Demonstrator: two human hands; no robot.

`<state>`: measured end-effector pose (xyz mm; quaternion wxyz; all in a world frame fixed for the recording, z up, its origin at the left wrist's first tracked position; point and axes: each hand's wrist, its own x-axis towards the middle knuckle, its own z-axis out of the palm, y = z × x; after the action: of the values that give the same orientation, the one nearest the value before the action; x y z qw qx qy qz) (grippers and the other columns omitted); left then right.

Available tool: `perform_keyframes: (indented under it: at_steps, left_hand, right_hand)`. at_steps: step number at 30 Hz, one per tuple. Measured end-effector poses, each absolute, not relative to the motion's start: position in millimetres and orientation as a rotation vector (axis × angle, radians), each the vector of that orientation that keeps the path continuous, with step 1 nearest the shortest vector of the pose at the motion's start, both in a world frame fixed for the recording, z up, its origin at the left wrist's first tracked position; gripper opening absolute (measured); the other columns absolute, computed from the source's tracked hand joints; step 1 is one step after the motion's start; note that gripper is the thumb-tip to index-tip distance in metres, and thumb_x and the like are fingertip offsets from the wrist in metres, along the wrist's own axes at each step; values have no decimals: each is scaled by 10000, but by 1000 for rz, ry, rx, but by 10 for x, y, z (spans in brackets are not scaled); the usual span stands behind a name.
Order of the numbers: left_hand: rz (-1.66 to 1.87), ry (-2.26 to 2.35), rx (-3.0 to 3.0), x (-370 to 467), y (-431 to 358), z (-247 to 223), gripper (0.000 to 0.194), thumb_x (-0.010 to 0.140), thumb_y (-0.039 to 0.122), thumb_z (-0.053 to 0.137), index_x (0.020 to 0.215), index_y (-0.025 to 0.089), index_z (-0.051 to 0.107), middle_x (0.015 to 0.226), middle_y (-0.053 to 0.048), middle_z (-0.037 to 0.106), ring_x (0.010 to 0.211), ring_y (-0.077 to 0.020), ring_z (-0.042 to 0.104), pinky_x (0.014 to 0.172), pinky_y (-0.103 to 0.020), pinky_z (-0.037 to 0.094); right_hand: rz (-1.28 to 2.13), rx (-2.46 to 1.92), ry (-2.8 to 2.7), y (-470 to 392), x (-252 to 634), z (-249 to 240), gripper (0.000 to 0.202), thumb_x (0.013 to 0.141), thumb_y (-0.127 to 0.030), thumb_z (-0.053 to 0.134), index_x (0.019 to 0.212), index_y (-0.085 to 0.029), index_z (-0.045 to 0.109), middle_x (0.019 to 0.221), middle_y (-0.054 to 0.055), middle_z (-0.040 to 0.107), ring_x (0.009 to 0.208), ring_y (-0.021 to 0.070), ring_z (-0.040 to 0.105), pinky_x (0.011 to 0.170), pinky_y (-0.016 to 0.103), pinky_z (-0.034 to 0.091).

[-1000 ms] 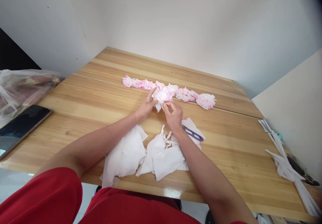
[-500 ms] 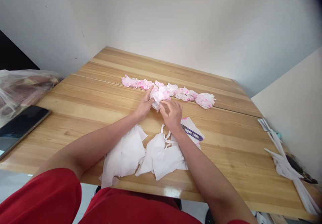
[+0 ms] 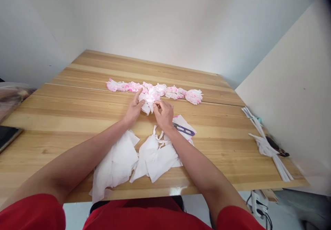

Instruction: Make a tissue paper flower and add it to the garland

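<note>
Between my hands is a ruffled white-and-pink flower of thin, cloth-like material. My left hand holds its left side, thumb raised along it and fingers partly hidden behind. On the lower right edge, my right hand pinches a petal-like fold between thumb and fingertips. Beyond it, a row of similar bunched flowers runs across the table. Closer to me lie white cloth-like sheets and more white pieces with thin strips. Purple-handled thread snips rest on a pink-edged piece, right of my right wrist.
At the left edge of the wooden table are a phone and a clear plastic bag. A knotted bundle of white strips lies at the right, beside a dark object. Walls close off the back and right.
The view has turned to the right, so everything sits further left in it. Both hands stay on the flower; the right fingers have shifted slightly at its lower edge.
</note>
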<state>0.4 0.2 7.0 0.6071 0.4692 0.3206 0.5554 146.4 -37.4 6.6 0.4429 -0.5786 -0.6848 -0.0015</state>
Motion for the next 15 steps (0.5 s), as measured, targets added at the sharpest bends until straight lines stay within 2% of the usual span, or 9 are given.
perform_keyframes:
  at_steps: [3, 6, 11, 15]
  left_hand:
    - [1300, 734, 982, -13, 39, 47, 703, 762, 200, 640, 1430, 252, 426, 936, -3, 651, 661, -94, 537, 603, -183, 428]
    - [1333, 727, 880, -23, 67, 50, 691, 720, 173, 657, 1382, 250, 476, 1050, -16, 672, 716, -95, 583, 621, -175, 451]
    - [1305, 671, 775, -16, 89, 59, 452, 703, 219, 711, 1147, 212, 629, 983, -20, 705, 697, -109, 614, 592, -191, 455]
    - [1292, 619, 697, -11, 115, 28, 332, 698, 240, 746, 1012, 181, 655, 917, -31, 722, 727, -135, 652, 602, -207, 465]
  right_hand:
    - [16, -1393, -1652, -383, 1475, 86, 112, 918, -258, 537, 897, -226, 642, 876, -6, 705, 799, 163, 603, 839, 323, 351]
    - [40, -1353, -1591, -388, 1483, 106, 138, 929, -271, 522, 949, -221, 649, 924, 4, 718, 788, 162, 610, 845, 329, 364]
    - [118, -1327, -1521, -365, 1502, 100, 196, 931, -279, 481, 986, -214, 656, 921, 31, 720, 793, 174, 622, 846, 339, 420]
    - [176, -1303, -1500, -346, 1514, 72, 202, 922, -289, 486, 981, -207, 662, 938, 46, 717, 827, 181, 631, 836, 337, 452]
